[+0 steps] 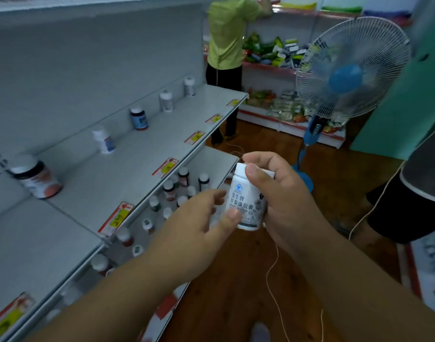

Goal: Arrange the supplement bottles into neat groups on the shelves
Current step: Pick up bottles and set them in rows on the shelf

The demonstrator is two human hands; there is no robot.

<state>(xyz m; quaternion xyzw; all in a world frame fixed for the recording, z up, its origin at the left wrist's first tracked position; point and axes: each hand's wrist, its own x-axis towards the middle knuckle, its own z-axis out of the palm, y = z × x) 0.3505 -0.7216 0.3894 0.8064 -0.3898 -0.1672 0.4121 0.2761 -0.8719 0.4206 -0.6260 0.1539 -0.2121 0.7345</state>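
Both hands meet over the wooden floor [236, 280]: the right hand [280, 193] grips a white supplement bottle [246, 201] upright, thumb on its cap; the left hand [201, 223], fingers loose, touches its label. Left, single bottles line the upper shelf [137, 154]; many crowd the lower shelf [211, 164]. A blue fan [347, 77] stands far right.

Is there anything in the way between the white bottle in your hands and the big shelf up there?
Nothing visible blocks it. The white bottle is gripped by the right hand, with the left hand touching it. The upper shelf has wide bare gaps between its few spaced bottles.
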